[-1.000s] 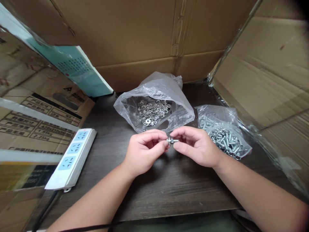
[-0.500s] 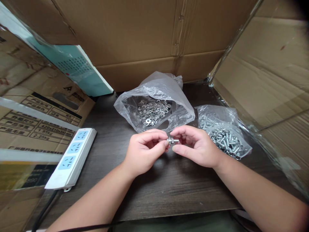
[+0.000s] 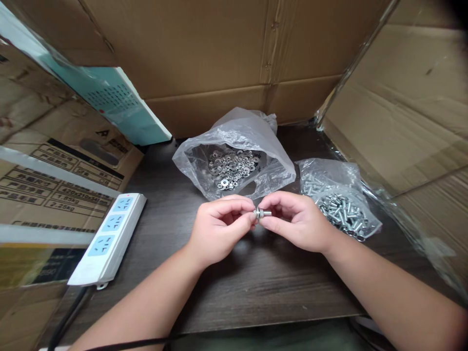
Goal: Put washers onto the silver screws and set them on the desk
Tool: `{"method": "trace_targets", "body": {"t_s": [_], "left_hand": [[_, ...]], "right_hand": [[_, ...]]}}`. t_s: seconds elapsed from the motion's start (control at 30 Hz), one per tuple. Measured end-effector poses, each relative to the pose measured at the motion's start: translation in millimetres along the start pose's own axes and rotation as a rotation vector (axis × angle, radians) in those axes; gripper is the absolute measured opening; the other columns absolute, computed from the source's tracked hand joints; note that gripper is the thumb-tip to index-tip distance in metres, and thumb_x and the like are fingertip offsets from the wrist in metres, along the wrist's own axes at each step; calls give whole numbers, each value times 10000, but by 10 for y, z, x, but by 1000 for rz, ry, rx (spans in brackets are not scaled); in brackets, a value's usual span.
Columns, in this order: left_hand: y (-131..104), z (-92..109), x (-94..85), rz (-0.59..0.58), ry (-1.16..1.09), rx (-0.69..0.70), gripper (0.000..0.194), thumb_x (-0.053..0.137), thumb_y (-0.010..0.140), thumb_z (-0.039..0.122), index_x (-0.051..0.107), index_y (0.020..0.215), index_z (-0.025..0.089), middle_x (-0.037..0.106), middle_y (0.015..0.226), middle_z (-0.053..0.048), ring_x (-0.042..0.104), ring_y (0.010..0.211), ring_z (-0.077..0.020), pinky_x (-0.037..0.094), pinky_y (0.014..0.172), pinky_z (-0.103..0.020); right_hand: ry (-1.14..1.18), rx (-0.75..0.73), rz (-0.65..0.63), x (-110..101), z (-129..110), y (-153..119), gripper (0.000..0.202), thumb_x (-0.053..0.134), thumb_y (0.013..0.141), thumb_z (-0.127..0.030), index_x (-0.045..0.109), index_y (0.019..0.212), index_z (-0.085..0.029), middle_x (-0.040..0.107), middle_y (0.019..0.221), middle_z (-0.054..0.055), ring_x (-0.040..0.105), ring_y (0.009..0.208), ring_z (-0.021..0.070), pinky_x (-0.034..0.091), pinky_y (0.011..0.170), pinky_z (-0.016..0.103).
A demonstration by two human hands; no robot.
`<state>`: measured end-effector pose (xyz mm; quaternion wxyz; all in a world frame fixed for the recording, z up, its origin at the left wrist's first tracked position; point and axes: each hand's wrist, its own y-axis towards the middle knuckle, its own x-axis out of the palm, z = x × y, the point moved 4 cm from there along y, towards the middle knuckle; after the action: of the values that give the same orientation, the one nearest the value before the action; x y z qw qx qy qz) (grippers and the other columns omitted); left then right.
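Note:
A small silver bolt (image 3: 268, 213) lies sideways between my hands above the table, its threaded end pointing right. My left hand (image 3: 218, 225) pinches its head end between thumb and fingers. A washer (image 3: 257, 213) sits on the shank, and beside it is a nut (image 3: 262, 213). Thumb and forefinger of my right hand (image 3: 298, 220) close around the nut from above and below. The bolt's head is mostly hidden by my left fingertips.
Behind my hands an open plastic bag (image 3: 278, 170) holds many washers and nuts. Right of it, another plastic bag (image 3: 331, 168) holds bolts. A white power strip (image 3: 87, 270) stands at the left on the dark table (image 3: 256, 292). Cardboard walls (image 3: 204, 53) surround the back and sides.
My right thumb and forefinger have drawn in from apart and closed at the nut on the bolt. My left hand has hardly moved.

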<state>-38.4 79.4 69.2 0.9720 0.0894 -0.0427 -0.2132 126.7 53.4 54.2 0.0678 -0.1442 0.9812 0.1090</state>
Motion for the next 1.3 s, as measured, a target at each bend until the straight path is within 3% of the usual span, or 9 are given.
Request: {"method": "trace_targets", "body": {"t_s": [0.17,0.23,0.37,0.53,0.73,0.9,1.03,1.13,1.3], "left_hand": [[-5,-16,-4,11,-24,-18,69,735,730,155,731,746,89,664,818,-71,646,603,-108,591,555,-231],[-5,-18,1,14,-28,-16,67,733,732,153,729,749,89,665,818,-70,642,595,-104,588,557,-229],[1,-4,10,7,-21,-4,66,729,735,150,728,757,88,675,822,-78,645,624,-109,585,565,-227],[9,25,6,-16,27,17,75,721,743,155,726,728,81,667,775,-80,641,640,-114,578,567,-221],[2,12,-4,-7,18,14,63,724,743,158,736,747,97,671,805,-71,649,644,-112,589,562,-222],[3,21,-5,10,20,30,35,725,736,138,741,747,109,692,808,-73,663,692,-118,594,589,-207],[0,13,5,-18,22,5,63,729,736,154,736,720,93,672,780,-77,650,667,-118,582,568,-209],[-6,1,-4,-3,-3,-7,69,734,737,166,740,749,99,668,807,-69,647,630,-110,587,569,-225],[4,4,-5,4,-7,-6,64,735,738,166,745,764,109,684,813,-66,650,640,-106,586,581,-216]], "right_hand": [[-142,-85,-5,-20,-61,25,184,610,928,-279,668,801,-158,603,730,14,532,651,89,436,609,221],[-52,-54,-8,-18,-33,15,126,634,914,-293,666,924,-172,629,796,21,558,679,98,461,624,226],[78,-25,1,-2,19,-23,316,730,840,-255,606,1128,-218,641,979,38,608,777,120,513,692,253],[-37,-87,14,-17,-18,0,97,695,866,-229,664,947,-186,597,920,32,563,718,99,474,632,237],[-148,-126,8,-9,-56,18,137,665,887,-262,659,805,-153,598,793,32,551,700,108,453,629,248],[23,-60,-12,18,-2,-19,289,709,853,-246,615,1124,-215,642,982,44,593,739,116,491,638,253],[-119,-143,43,-7,-61,-1,78,673,881,-222,685,949,-186,630,876,34,583,734,113,480,649,250],[-206,-194,52,-4,-94,16,89,657,893,-237,690,852,-166,619,800,34,568,704,111,470,644,254],[-33,-93,27,14,-19,-1,241,695,868,-284,620,1072,-180,658,909,51,595,713,120,495,633,253]]}}
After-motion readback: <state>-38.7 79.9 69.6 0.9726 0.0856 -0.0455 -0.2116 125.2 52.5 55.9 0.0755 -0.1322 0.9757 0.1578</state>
